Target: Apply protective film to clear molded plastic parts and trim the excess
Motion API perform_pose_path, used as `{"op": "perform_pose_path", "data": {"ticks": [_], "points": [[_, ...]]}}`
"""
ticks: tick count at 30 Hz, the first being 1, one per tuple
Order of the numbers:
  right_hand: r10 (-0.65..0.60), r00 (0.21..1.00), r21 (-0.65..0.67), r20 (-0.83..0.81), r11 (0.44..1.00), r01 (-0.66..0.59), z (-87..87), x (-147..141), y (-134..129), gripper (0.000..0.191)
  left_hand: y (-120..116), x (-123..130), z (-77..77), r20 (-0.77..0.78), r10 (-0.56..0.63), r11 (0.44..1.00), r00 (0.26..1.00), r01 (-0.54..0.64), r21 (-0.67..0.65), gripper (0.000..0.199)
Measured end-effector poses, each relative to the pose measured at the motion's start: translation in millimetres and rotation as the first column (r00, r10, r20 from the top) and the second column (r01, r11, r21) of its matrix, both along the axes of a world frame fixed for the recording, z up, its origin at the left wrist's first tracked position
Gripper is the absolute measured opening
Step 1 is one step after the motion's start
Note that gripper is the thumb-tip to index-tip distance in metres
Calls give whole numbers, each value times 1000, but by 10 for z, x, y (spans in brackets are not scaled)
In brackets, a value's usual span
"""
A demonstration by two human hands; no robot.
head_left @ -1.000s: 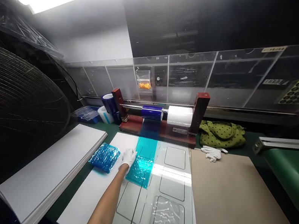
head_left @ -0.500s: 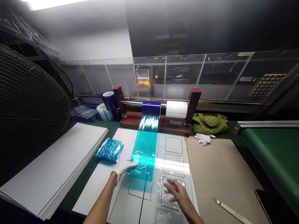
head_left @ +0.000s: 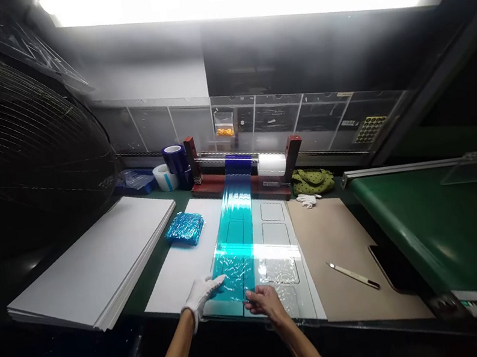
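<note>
A strip of teal, wrinkled plastic film [head_left: 236,246] runs from a dark blue film roll [head_left: 238,163] on a red-brown roller stand toward me. It lies over a white board with square outlines [head_left: 271,212]. My left hand [head_left: 201,297], in a white glove, rests with its fingers on the film's lower left edge. My right hand [head_left: 263,302], bare, has its fingertips at the film's lower end. Whether either hand grips the film, I cannot tell. A crumpled blue film bundle [head_left: 184,229] lies on a white sheet [head_left: 181,273] left of the strip.
Left of the sheet stands a stack of white panels [head_left: 92,264], with a large fan [head_left: 4,120] behind it. To the right lie a brown mat [head_left: 336,247], a craft knife [head_left: 353,275] and a phone [head_left: 393,268]. White gloves [head_left: 308,199] and a green bag [head_left: 312,181] sit behind the mat.
The film strip reaches farther toward me. Both hands have moved back to its lower end, and my right hand has come in over the film. The view has tilted up.
</note>
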State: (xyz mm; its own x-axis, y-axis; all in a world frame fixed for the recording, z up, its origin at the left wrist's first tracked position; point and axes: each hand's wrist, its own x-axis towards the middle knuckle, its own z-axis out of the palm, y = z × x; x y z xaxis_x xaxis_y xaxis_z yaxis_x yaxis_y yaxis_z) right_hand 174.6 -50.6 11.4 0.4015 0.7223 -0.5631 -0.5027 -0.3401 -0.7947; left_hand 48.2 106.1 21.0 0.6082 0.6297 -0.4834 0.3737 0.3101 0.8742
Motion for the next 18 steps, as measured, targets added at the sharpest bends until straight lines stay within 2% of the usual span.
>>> {"op": "perform_pose_path", "data": {"ticks": [4, 8, 13, 18], "points": [[-70, 997, -12, 16, 997, 71, -143, -399, -303, 55, -325, -395, -159, 22, 56, 997, 998, -55, -48, 29], [-107, 994, -37, 8, 994, 107, -302, -638, -459, 56, -547, -644, -300, 19, 112, 991, 994, -110, -79, 33], [-171, 985, -79, 13, 982, 172, -448, -676, -417, 53, -665, -668, -499, -46, 208, 973, 977, -212, -94, 25], [-160, 986, -121, 55, 979, 166, -471, -726, -391, 42, -645, -564, -651, -101, 298, 946, 949, -308, -104, 23]]}}
